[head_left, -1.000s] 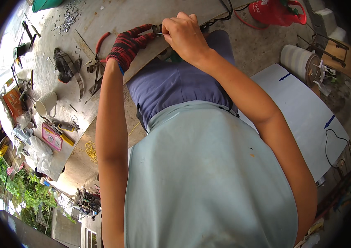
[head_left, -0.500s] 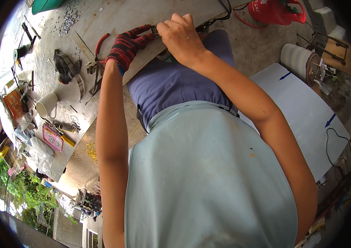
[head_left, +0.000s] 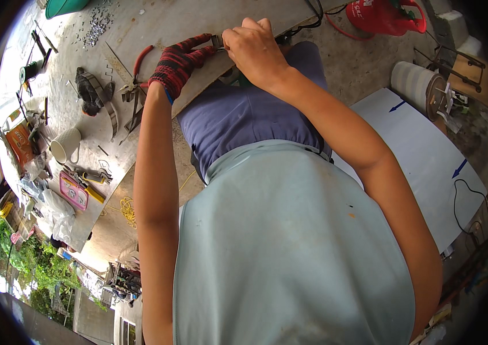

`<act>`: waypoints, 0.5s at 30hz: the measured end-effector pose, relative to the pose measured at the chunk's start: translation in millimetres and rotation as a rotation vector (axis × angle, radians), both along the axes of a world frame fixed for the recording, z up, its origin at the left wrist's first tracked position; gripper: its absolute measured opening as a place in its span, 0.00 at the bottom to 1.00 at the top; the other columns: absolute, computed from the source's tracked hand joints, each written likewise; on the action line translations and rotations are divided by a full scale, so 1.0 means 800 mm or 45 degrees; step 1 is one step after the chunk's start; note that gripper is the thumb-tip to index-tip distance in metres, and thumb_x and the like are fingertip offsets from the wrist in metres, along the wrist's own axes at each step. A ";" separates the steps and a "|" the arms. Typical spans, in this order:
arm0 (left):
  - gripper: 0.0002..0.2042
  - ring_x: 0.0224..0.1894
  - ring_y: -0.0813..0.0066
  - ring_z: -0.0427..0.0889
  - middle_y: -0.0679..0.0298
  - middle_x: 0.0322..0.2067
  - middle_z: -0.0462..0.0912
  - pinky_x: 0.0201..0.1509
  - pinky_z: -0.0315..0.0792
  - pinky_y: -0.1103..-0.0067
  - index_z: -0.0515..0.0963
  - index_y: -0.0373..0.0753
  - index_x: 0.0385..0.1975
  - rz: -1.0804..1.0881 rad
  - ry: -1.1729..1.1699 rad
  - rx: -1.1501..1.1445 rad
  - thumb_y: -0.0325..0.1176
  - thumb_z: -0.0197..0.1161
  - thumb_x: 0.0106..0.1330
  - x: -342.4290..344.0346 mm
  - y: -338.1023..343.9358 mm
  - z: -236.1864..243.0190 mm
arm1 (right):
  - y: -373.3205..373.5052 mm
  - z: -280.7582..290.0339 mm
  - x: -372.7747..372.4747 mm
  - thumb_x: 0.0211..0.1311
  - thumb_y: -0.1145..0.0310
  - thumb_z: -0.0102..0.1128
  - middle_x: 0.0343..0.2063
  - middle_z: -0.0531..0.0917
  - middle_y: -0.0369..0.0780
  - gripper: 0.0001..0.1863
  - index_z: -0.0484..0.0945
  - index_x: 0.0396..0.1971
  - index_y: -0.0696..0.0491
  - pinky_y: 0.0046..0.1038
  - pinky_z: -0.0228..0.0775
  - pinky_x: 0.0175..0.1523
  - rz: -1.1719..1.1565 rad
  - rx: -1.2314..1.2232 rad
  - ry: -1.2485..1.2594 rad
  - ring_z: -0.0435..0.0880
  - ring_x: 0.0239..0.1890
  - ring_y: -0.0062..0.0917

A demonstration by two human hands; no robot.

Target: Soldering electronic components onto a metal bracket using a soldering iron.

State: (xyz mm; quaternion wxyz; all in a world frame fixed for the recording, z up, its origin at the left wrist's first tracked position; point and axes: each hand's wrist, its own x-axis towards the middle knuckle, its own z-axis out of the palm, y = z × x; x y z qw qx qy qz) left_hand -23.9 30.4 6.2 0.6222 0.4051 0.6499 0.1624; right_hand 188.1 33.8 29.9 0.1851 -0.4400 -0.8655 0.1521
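Observation:
My left hand (head_left: 179,62) wears a red and black striped knit glove. Its fingers reach to the right and pinch a small dark metal piece (head_left: 217,42) at the near edge of the grey worktable (head_left: 192,16). Bare, my right hand (head_left: 253,53) is curled closed against the other side of that piece; what its fingers grip is hidden under the knuckles. Just left of the glove lie a red-handled tool (head_left: 140,64) and a flat metal square (head_left: 118,66).
Small metal bits (head_left: 97,29) are scattered on the table by a green basin (head_left: 62,6). Further left are a white mug (head_left: 65,146), a pink tray (head_left: 73,191) and yellow-handled pliers (head_left: 94,194). A red gas cylinder (head_left: 376,17) and a striped roll (head_left: 413,83) stand at right.
Both hands have shifted very slightly to the right. The small metal piece shows a little more between them; the grip looks the same.

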 end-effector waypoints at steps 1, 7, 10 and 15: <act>0.24 0.31 0.85 0.75 0.71 0.29 0.83 0.37 0.71 0.81 0.82 0.49 0.61 -0.002 -0.001 0.001 0.43 0.74 0.65 0.001 0.000 0.001 | 0.000 -0.001 0.001 0.55 0.75 0.58 0.24 0.83 0.37 0.03 0.77 0.24 0.50 0.36 0.62 0.49 0.001 -0.003 -0.003 0.79 0.37 0.31; 0.25 0.32 0.84 0.75 0.71 0.29 0.82 0.38 0.71 0.81 0.82 0.47 0.61 0.019 -0.008 -0.002 0.42 0.75 0.64 0.000 -0.001 0.003 | 0.001 0.007 0.003 0.56 0.75 0.58 0.25 0.83 0.37 0.03 0.77 0.25 0.50 0.37 0.61 0.49 -0.004 0.002 0.020 0.79 0.38 0.32; 0.25 0.36 0.85 0.76 0.73 0.43 0.88 0.46 0.73 0.82 0.78 0.45 0.66 -0.065 0.014 -0.072 0.40 0.70 0.69 -0.001 0.001 0.008 | 0.005 0.014 0.003 0.56 0.74 0.58 0.26 0.84 0.36 0.03 0.77 0.26 0.50 0.36 0.61 0.49 0.030 0.024 -0.006 0.79 0.39 0.31; 0.25 0.33 0.83 0.75 0.71 0.33 0.85 0.39 0.72 0.80 0.82 0.47 0.61 0.018 -0.034 -0.012 0.41 0.75 0.64 0.002 -0.004 0.011 | 0.017 0.020 0.004 0.57 0.74 0.59 0.27 0.85 0.36 0.02 0.79 0.27 0.50 0.36 0.63 0.49 0.133 0.089 -0.140 0.80 0.41 0.31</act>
